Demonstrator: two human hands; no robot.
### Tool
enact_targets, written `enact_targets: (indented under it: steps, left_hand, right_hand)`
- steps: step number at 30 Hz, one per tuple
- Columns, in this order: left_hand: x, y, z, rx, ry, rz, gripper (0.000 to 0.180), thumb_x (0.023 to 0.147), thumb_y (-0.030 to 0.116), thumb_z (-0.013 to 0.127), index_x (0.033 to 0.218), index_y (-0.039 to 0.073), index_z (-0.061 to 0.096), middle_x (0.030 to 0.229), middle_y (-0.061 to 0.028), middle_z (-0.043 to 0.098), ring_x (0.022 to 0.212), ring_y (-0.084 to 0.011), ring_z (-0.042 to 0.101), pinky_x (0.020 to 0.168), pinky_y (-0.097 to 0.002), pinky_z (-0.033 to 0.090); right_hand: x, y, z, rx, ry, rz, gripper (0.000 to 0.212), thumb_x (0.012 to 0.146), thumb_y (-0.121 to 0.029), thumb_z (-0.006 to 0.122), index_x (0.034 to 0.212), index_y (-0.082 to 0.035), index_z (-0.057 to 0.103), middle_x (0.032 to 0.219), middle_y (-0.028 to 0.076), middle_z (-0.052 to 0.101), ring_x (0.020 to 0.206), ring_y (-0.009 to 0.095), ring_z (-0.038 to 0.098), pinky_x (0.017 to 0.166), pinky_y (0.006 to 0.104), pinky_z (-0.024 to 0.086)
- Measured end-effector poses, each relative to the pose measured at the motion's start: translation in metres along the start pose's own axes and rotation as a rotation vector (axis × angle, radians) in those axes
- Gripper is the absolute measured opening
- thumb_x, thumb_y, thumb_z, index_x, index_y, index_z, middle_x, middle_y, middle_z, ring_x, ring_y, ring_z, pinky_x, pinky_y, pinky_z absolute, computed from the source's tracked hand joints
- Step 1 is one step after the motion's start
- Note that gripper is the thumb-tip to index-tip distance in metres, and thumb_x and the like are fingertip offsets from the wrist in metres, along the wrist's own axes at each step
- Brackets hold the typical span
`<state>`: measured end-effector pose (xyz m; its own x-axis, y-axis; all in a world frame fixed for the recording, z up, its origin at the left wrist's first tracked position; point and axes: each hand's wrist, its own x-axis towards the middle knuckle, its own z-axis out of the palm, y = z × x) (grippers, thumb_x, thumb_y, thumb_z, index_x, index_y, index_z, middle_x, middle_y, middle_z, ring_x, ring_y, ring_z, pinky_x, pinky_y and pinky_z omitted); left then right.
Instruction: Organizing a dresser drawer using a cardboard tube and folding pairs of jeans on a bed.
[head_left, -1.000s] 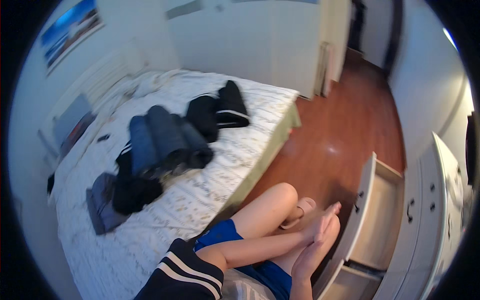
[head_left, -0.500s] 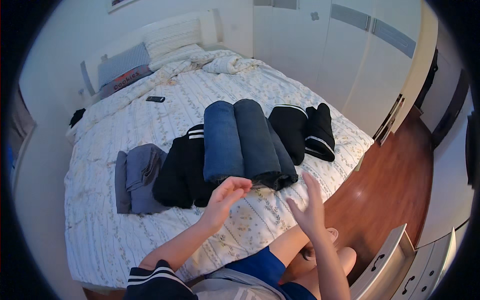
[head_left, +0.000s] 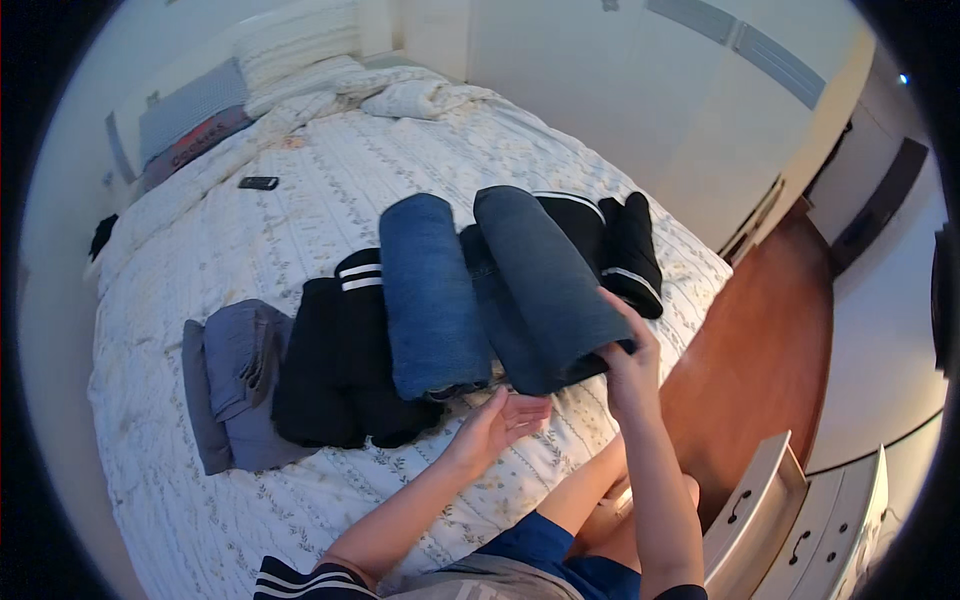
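A: What is obscured, left to right?

B: Black striped garments (head_left: 325,370), partly covered by the blue denim roll (head_left: 430,290); a third denim piece (head_left: 490,290), largely hidden under the dark denim roll (head_left: 550,285); a black garment (head_left: 578,228) with white stripes, partly blocked by that same roll; the chest (head_left: 802,545), cut off at lower right.

A: The hands?

B: Left hand (head_left: 500,420), open, fingers extended just below the dark roll's near end; whether contact is made cannot be told; right hand (head_left: 632,360), closed on that roll's near right corner; the roll is held slantwise, right of the blue one.

A: Surface and room?

B: Grey folded garments (head_left: 245,385), laid at left on a white patterned bedcover (head_left: 200,520); remote control (head_left: 259,183), placed farther back; white wardrobe (head_left: 620,120), behind; reddish-brown floor (head_left: 750,370); drawer (head_left: 742,505), pulled out.
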<state>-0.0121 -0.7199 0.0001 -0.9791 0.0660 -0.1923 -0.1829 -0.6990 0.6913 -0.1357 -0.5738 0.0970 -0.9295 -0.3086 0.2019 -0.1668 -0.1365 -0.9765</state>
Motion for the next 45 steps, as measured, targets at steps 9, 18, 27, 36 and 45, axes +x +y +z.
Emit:
enact_targets:
  steps: [9, 18, 27, 36, 45]
  left_hand:
    - [0.007, -0.046, 0.063, -0.176, -0.351, -0.231, 0.074, 0.094, 0.052, 0.052, 0.144, 0.001, 0.031, 0.142, -0.0126, 0.045, 0.128, -0.0239, 0.048, 0.105, -0.0393, 0.041]
    - [-0.017, -0.088, 0.158, 0.444, -0.295, -0.443, 0.028, 0.096, 0.014, 0.057, 0.118, -0.004, 0.057, 0.107, -0.0102, 0.066, 0.093, -0.0164, 0.063, 0.084, -0.0307, 0.052]
    - [-0.028, -0.023, 0.226, 0.748, -0.376, -0.225, 0.032, 0.091, 0.015, 0.065, 0.117, -0.002, 0.059, 0.104, -0.0095, 0.066, 0.092, -0.0164, 0.063, 0.082, -0.0302, 0.050]
    - [0.026, 0.038, 0.172, 0.896, -0.176, 0.084, 0.026, 0.092, 0.016, 0.062, 0.112, 0.000, 0.061, 0.101, -0.0067, 0.066, 0.089, -0.0154, 0.062, 0.082, -0.0279, 0.048]
    - [0.068, 0.012, 0.078, 1.203, -0.062, -0.049, 0.029, 0.092, 0.015, 0.061, 0.116, 0.000, 0.061, 0.103, -0.0043, 0.065, 0.093, -0.0131, 0.059, 0.083, -0.0273, 0.046]
  right_hand:
    - [-0.186, -0.008, -0.102, 0.627, 0.509, 0.186, 0.036, 0.097, -0.019, 0.053, 0.129, -0.002, 0.048, 0.129, 0.014, 0.055, 0.118, 0.027, 0.056, 0.097, 0.0414, 0.049]
    - [-0.353, -0.052, -0.147, 0.263, 0.139, 0.155, 0.117, 0.073, -0.021, 0.084, 0.155, -0.020, 0.002, 0.158, 0.020, 0.010, 0.146, 0.030, 0.014, 0.114, 0.0434, 0.019]
    - [-0.434, 0.053, -0.192, 0.888, 0.914, 0.180, 0.099, 0.083, -0.079, 0.040, 0.142, 0.000, 0.038, 0.136, 0.018, 0.049, 0.121, 0.029, 0.053, 0.101, 0.0411, 0.046]
    - [-0.429, 0.064, -0.219, 0.937, 0.719, 0.066, 0.107, 0.079, -0.081, 0.043, 0.145, 0.002, 0.029, 0.140, 0.017, 0.047, 0.124, 0.028, 0.050, 0.102, 0.0421, 0.044]
    - [-0.380, 0.022, -0.229, -0.579, 0.731, 0.419, 0.110, 0.071, -0.037, 0.080, 0.153, -0.009, 0.012, 0.153, 0.027, 0.020, 0.140, 0.038, 0.027, 0.111, 0.0448, 0.031]
